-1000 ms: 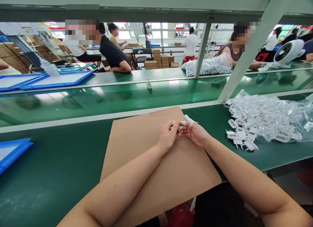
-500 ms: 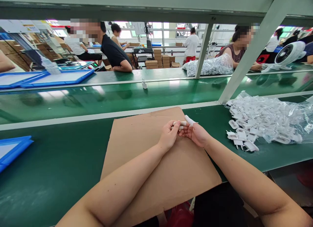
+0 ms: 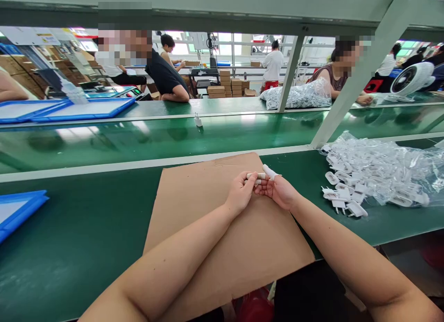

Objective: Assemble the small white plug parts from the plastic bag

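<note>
My left hand (image 3: 241,190) and my right hand (image 3: 281,191) meet over a brown cardboard sheet (image 3: 215,248) on the green bench. White wrapping covers some of my fingers and my right thumb. The left thumb presses against the wrapped fingers, so that hand is closed; anything between them is too small or hidden to make out. Palm turned up, my right hand is loosely open, its thumb raised apart and its bent fingertips touching the left fingers. To the right of the sheet, white plug adapters (image 3: 343,198) spill from a clear plastic bag (image 3: 385,160).
Beyond the bench runs a shiny green conveyor (image 3: 156,136) carrying one white plug (image 3: 198,120). A slanted metal post (image 3: 350,90) rises at right. Blue-rimmed trays (image 3: 21,215) lie at left. Across the line sit co-workers, another full bag (image 3: 301,94) and a white fan (image 3: 412,77).
The white plug on the conveyor has shifted slightly left. My hands stay together in nearly the same pose over the cardboard.
</note>
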Available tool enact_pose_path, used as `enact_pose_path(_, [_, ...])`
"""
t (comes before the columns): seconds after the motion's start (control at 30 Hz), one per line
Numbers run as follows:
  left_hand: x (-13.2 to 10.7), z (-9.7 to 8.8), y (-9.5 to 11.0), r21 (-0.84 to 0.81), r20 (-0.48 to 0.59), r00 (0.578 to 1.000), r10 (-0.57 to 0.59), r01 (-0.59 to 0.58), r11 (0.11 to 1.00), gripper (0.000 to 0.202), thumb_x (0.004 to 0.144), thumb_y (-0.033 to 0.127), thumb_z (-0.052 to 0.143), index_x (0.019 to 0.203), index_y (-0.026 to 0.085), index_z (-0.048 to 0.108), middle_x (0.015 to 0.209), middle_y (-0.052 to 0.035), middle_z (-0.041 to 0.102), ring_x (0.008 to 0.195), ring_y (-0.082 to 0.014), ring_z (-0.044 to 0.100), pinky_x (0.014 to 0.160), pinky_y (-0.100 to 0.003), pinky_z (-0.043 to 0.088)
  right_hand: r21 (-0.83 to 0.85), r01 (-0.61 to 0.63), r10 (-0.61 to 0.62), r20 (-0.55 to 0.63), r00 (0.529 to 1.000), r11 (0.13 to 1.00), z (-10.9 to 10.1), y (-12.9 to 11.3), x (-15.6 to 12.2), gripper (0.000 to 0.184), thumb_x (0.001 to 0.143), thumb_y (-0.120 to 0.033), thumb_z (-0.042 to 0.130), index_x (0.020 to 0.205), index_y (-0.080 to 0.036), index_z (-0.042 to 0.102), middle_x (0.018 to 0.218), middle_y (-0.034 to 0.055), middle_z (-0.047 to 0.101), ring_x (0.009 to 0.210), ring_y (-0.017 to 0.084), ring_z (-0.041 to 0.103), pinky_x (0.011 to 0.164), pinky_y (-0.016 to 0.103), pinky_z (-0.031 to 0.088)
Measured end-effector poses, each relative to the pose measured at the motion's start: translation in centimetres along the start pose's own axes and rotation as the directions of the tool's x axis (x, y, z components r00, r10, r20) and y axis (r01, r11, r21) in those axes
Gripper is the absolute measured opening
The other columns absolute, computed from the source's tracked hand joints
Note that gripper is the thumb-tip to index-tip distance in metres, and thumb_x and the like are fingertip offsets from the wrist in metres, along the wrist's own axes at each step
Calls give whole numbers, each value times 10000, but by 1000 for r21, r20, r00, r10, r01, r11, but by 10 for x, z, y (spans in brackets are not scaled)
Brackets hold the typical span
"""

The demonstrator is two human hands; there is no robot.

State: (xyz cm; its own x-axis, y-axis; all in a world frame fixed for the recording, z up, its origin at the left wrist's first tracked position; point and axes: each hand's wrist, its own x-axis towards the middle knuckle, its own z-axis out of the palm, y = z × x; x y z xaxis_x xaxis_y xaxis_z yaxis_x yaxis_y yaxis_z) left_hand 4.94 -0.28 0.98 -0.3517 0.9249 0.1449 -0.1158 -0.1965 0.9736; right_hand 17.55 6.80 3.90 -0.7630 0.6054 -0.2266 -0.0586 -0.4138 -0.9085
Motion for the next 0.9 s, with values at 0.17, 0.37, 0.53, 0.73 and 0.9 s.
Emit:
enact_pose_path(0.17, [0,0,-1,-8,-1,1000,3,-3,1000,463,830,631,677,833,169,640,650,8,608,568,-117,560,569,-246,487,3,-4,4,-8,1000,1000,1,-1,-1,399,987,-515,517,929,-183,730,737,50,700,658,149,636,686,267,518])
enact_pose_path(0.37, [1,-2,-1,32,-25,1000,-1,2,999,441,832,607,695,835,167,654,682,5,616,593,-112,550,582,-240,480,12,-10,10,-12,1000,1000,0,0,0,435,988,-535,521,860,-170,720,760,60,710,635,132,625,654,239,516])
enact_pose_path(0.53, [0,0,0,-5,-1,1000,5,-5,1000,452,831,622,686,823,173,637,657,8,602,578,-119,551,574,-250,480,5,-10,10,-4,1000,1000,-2,1,1,411,993,-502,514,868,-167,716,780,66,714,661,134,637,671,241,514])
enact_pose_path(0.73, [0,0,1,-4,5,1000,16,-16,1000,452,833,629,678,804,180,626,652,9,598,581,-124,553,577,-256,477,13,6,-6,6,1000,1000,-5,4,3,355,993,-436,503,885,-172,714,796,70,715,654,137,630,668,255,511])
enact_pose_path(0.9, [0,-2,-1,59,-16,1000,24,-23,998,448,852,617,660,814,171,642,692,-1,605,615,-120,545,590,-244,464,8,2,-2,-5,1000,1000,-4,3,2,332,989,-392,499,891,-171,726,804,71,722,680,139,641,685,252,516])
